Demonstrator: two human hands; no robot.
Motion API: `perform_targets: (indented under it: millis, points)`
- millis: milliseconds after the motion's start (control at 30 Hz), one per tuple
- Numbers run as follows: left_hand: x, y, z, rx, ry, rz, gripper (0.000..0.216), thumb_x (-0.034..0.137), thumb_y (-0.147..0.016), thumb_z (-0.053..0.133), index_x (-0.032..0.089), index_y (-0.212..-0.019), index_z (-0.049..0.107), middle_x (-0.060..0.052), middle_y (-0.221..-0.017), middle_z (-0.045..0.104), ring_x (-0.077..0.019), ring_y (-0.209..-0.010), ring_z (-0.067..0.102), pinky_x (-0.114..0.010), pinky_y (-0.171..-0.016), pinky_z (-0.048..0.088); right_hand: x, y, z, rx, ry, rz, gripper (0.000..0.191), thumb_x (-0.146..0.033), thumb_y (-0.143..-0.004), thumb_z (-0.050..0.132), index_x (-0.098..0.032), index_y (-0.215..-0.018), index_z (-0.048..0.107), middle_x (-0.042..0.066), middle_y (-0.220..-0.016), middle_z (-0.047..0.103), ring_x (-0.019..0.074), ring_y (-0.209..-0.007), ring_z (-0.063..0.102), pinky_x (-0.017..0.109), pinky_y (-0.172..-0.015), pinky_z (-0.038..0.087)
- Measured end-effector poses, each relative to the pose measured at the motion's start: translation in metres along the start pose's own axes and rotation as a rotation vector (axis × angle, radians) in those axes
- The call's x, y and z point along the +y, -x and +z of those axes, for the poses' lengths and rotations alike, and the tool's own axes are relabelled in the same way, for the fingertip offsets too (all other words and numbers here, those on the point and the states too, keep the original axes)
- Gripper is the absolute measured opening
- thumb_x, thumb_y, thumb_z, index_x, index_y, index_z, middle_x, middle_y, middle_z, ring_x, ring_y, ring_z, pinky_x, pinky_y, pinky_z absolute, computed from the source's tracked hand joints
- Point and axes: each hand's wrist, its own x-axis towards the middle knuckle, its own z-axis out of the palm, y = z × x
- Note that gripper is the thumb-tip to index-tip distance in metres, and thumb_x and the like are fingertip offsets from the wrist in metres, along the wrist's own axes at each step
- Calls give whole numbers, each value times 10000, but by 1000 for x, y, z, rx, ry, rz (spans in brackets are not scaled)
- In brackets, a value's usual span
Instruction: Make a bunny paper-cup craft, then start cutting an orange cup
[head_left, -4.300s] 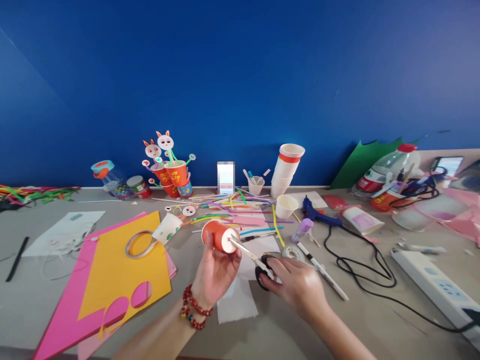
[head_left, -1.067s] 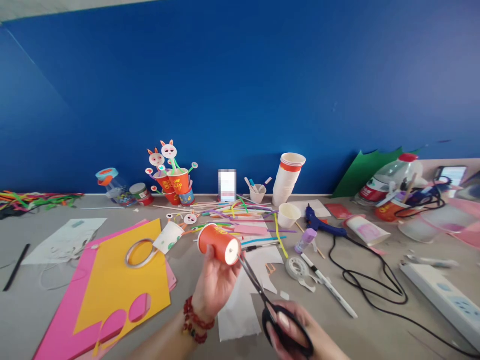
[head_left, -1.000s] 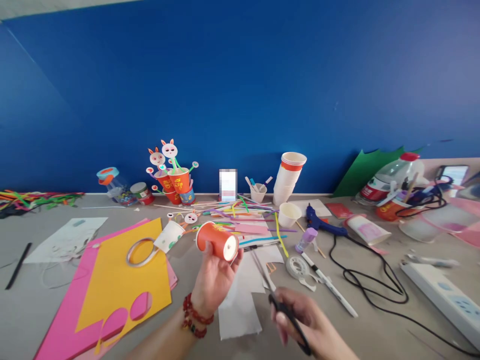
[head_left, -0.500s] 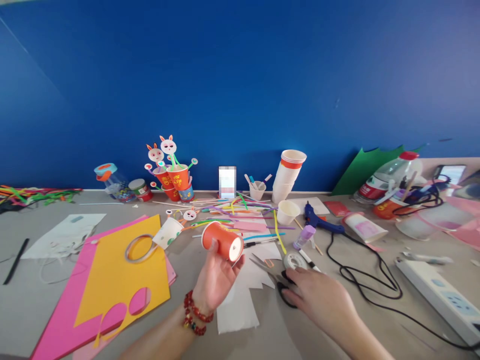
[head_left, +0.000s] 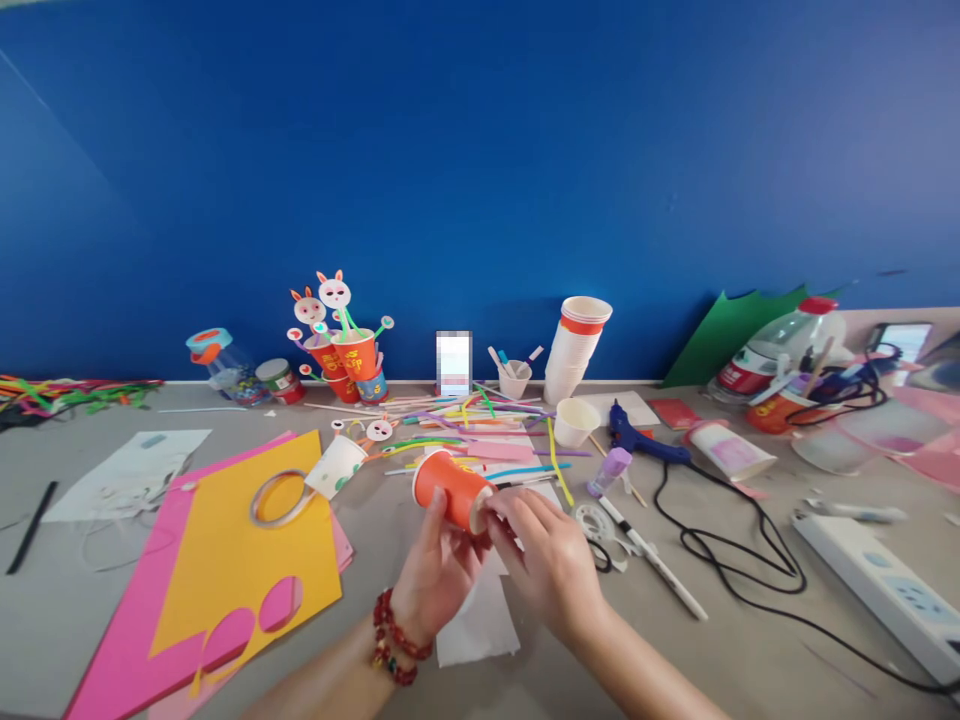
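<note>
My left hand point(head_left: 442, 580) is wrapped around a red-orange paper cup point(head_left: 448, 488), which lies on its side in the air with its base tilted to the right. At that base, the fingertips of my right hand point(head_left: 541, 550) are pinched together. What they hold, if anything, is hidden. Behind my right hand one black loop of the scissors point(head_left: 600, 556) shows; the blades are covered. A tape roll point(head_left: 595, 522) and a white marker point(head_left: 660, 568) lie just right of it. Cut white paper point(head_left: 476, 625) is beneath my hands.
Pink and yellow card point(head_left: 247, 550) with a ring-shaped roll covers the left. Pipe cleaners point(head_left: 457, 420) are strewn behind the cup. A blue glue gun point(head_left: 645, 440), its black cord and a power strip point(head_left: 885, 590) occupy the right. Stacked cups point(head_left: 574, 350) stand at the back.
My right hand has moved left from the scissors to the cup's base. The scissors now show only a handle loop, and the white marker is uncovered. My left hand still holds the cup.
</note>
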Motion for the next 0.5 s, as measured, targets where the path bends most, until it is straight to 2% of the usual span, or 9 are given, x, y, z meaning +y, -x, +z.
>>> perform_targets:
  millis: [100, 300, 400, 500]
  points:
    - [-1, 0, -1, 27, 14, -19, 381, 476, -837, 714, 122, -974, 746, -71, -963, 752, -179, -939, 665, -265, -868, 493, 5, 2, -1, -9, 26, -20, 143, -109, -971, 462, -209, -997, 562, 53, -859, 684, 191, -770, 640, 285, -706, 493]
    - [-4, 1, -1, 73, -3, -8, 351, 449, -810, 750, 109, -896, 750, -63, -878, 757, -156, -828, 669, -253, -798, 498, 12, 2, 0, -33, 110, -130, 149, -124, -969, 446, -209, -953, 568, 69, -902, 692, 195, -781, 632, 284, -709, 476]
    - [-6, 2, -1, 108, -19, 52, 319, 412, -790, 778, 130, -934, 747, -61, -925, 762, -169, -851, 672, -273, -809, 496, 10, 1, 0, -32, 43, -58, 144, -116, -947, 447, -209, -899, 546, 39, -785, 654, 174, -693, 595, 264, -650, 452]
    - [-6, 3, 0, 113, -47, 92, 346, 409, -779, 787, 143, -994, 738, -73, -989, 755, -210, -932, 673, -315, -872, 486, 7, 2, 2, -56, -80, 93, 117, -130, -915, 473, -208, -846, 526, 14, -729, 614, 156, -632, 551, 250, -600, 423]
